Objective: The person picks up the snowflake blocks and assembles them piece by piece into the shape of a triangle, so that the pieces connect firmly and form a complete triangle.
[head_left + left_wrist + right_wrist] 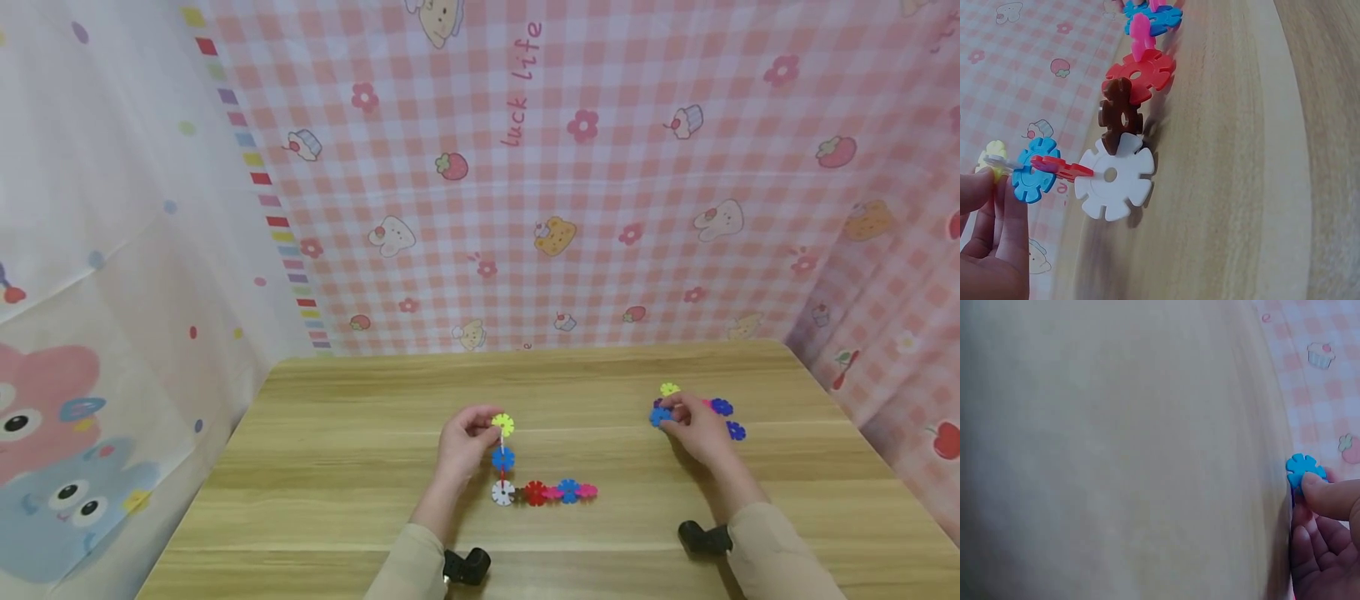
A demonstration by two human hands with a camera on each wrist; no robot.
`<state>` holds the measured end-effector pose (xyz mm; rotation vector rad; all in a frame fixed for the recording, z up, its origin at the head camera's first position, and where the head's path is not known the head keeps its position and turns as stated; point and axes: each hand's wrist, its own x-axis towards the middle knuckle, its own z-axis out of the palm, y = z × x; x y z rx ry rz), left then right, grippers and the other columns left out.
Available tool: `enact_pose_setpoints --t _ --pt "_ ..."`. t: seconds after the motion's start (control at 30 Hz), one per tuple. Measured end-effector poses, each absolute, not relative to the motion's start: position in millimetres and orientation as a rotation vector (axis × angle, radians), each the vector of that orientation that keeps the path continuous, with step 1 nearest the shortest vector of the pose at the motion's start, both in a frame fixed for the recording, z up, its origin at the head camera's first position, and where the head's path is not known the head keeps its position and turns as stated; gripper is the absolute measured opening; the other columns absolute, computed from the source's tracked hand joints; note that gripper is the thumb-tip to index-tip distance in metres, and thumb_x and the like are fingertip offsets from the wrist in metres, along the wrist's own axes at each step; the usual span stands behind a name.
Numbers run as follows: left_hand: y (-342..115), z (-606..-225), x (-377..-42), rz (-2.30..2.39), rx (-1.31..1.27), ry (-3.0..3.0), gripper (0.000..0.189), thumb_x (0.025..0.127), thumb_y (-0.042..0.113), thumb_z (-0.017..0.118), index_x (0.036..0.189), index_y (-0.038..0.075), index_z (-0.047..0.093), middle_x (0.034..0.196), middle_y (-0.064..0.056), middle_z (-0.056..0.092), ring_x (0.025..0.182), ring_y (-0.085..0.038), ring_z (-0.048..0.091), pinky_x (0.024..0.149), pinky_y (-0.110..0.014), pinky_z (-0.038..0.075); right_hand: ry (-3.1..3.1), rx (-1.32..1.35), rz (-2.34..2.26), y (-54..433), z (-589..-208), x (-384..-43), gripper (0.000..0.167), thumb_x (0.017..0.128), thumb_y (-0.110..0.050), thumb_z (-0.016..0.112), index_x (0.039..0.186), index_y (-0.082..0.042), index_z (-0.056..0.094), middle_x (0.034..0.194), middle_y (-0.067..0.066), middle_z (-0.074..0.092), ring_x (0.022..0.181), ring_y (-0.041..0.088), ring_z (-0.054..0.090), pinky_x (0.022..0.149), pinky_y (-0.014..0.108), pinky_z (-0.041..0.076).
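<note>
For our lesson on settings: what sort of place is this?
Perhaps a play corner: a wood-grain table, cartoon-printed cloth behind it, and colourful notched discs, several linked together.

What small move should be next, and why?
Perhaps bring the blue plastic flower disc in the right grip to the yellow plastic flower disc at the left grip, because this disc ends the multicoloured plastic chain.
</note>
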<state>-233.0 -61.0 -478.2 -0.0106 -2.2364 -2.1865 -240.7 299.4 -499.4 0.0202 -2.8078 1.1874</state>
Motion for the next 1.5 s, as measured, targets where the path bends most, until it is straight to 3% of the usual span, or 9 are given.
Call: enact_pose_setpoints --t 0.1,0.27,0.33,0.47,0.73,1.07,1.5 --pt "-61 -478 -233 -2.189 -0.016 -2.229 0.026 0.084 -0.015 0.066 0.109 -0.008 0.068 0.085 -0.003 0.06 0.078 -0.014 0.058 0.072 -0.027 0.058 -2.748 0.081 1.253 290 -498 -237 0.021 0.094 -0.001 0.064 0.114 0.002 0.06 0.095 0.017 0.061 0.09 0.032 0.059 0.075 0.041 0.049" --pt "-61 -479 -234 -2.188 -0.025 -2.22 0.027 0.083 -0.015 0.067 0.11 -0.009 0.067 0.085 -0.003 0.061 0.078 -0.014 0.059 0.072 -0.026 0.058 -2.695 0.108 1.474 263 -492 -229 0.024 0.094 -0.001 0.064 0.117 0.002 0.06 0.091 0.012 0.062 0.076 0.021 0.057 0.06 0.029 0.05" --pt "-61 -479 -233 -2.184 -0.029 -2.213 0.028 0.083 -0.015 0.067 0.11 -0.009 0.067 0.084 -0.004 0.061 0.078 -0.014 0.058 0.071 -0.025 0.057 -2.678 0.111 1.585 249 -489 -226 0.026 0.094 -0.002 0.064 0.119 0.003 0.06 0.089 0.011 0.063 0.07 0.019 0.055 0.052 0.027 0.048" --pt "-62 -480 -232 -2.178 -0.056 -2.196 0.028 0.082 -0.017 0.066 0.109 -0.011 0.067 0.084 -0.006 0.062 0.077 -0.014 0.058 0.069 -0.024 0.057 -2.649 0.145 1.714 222 -484 -222 0.027 0.094 -0.004 0.065 0.119 0.004 0.06 0.087 0.01 0.064 0.065 0.02 0.055 0.049 0.027 0.048" --pt "-60 -479 -231 -2.17 -0.071 -2.189 0.027 0.081 -0.017 0.067 0.107 -0.011 0.068 0.084 -0.007 0.062 0.076 -0.013 0.058 0.068 -0.024 0.057 -2.635 0.157 1.569 174 -478 -220 0.007 0.089 -0.004 0.072 0.094 -0.003 0.069 0.086 0.002 0.067 0.08 0.015 0.06 0.073 0.026 0.051" --pt "-54 -447 -212 -2.199 -0.085 -2.145 0.026 0.079 -0.021 0.064 0.105 -0.018 0.064 0.082 -0.012 0.061 0.075 -0.015 0.059 0.07 -0.028 0.059 -2.451 0.252 1.545 132 -479 -223 0.007 0.082 -0.001 0.078 0.082 -0.005 0.073 0.081 0.001 0.068 0.076 0.016 0.062 0.071 0.026 0.054" --pt "-58 -478 -230 -2.211 -0.03 -2.139 0.025 0.081 -0.018 0.066 0.104 -0.011 0.069 0.085 -0.01 0.062 0.076 -0.014 0.06 0.071 -0.03 0.059 -2.319 0.338 1.447 117 -483 -225 0.015 0.079 0.003 0.08 0.078 -0.009 0.071 0.084 0.0 0.069 0.077 0.018 0.064 0.069 0.025 0.055"
